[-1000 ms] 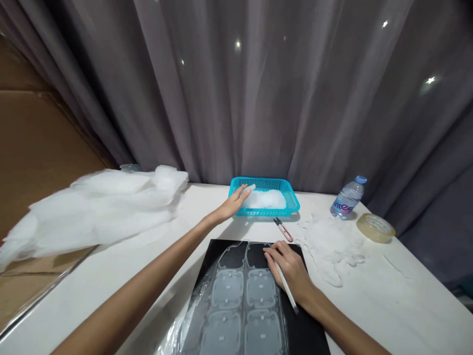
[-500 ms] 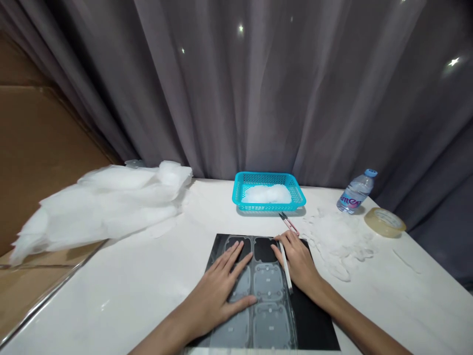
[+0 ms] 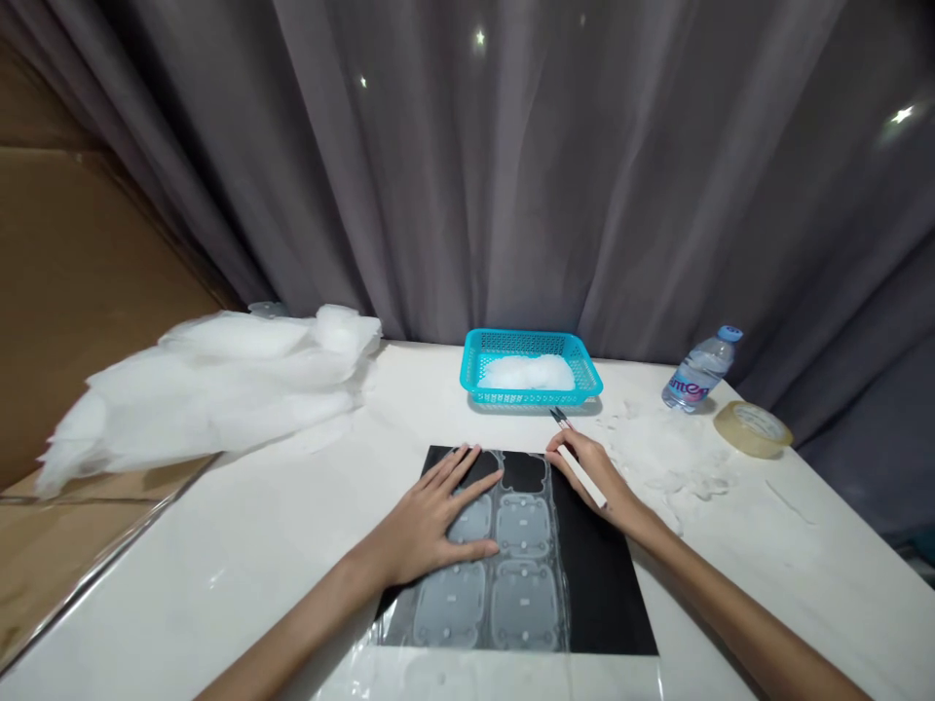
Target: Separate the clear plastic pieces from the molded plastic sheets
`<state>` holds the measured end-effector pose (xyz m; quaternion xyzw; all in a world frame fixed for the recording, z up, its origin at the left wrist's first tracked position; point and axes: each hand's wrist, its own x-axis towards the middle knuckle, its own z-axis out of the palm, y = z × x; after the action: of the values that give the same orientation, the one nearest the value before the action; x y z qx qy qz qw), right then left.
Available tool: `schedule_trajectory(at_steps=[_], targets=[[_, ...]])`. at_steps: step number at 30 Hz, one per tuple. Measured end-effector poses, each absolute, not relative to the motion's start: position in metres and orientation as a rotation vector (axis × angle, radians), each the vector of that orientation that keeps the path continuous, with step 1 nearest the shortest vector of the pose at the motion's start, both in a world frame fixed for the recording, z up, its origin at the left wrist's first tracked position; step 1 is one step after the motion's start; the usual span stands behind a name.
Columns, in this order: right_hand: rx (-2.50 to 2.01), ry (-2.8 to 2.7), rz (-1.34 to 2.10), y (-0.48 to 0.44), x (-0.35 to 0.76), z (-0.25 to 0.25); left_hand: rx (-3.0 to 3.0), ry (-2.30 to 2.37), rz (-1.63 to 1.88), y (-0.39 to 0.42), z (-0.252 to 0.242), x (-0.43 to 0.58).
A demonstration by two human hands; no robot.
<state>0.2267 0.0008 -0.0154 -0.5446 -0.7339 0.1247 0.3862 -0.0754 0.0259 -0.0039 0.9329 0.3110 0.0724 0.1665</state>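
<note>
A black board (image 3: 606, 594) lies on the white table, with a clear plastic sheet (image 3: 523, 526) of rounded rectangular shapes over it. My left hand (image 3: 430, 526) rests flat on the sheet's left part, fingers spread. Near the board's top right edge, my right hand (image 3: 595, 477) pinches a thin white strip (image 3: 582, 475), which slants down to the right under the palm. Just beyond that hand lie small scissors or snips (image 3: 561, 419), their handles partly hidden.
A turquoise basket (image 3: 530, 397) holding white fluffy material stands behind the board. White sheeting (image 3: 211, 399) is piled at left beside a cardboard box (image 3: 80, 292). Right are white scraps (image 3: 679, 458), a water bottle (image 3: 701, 370) and a tape roll (image 3: 752, 429).
My right hand has lifted off the sheet's edge and shifted slightly right with the white strip, which is now tilted more. My left hand stays flat on the sheet. The view has shifted slightly.
</note>
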Motion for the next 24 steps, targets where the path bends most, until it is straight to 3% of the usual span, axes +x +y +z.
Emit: schedule_trajectory(at_steps=[14,20,24], targets=[[-1.258,-1.938,0.566,-0.046,0.216,-0.016,2.571,0.837,0.442,0.024,0.01,-0.054],[-1.394,-1.871,0.945,-0.072,0.217,0.017,2.482,0.755,0.342,-0.009,0.01,-0.028],[-1.243,-1.925,0.957,-0.069,0.217,0.013,2.429,0.783,0.294,-0.006,0.004,-0.029]])
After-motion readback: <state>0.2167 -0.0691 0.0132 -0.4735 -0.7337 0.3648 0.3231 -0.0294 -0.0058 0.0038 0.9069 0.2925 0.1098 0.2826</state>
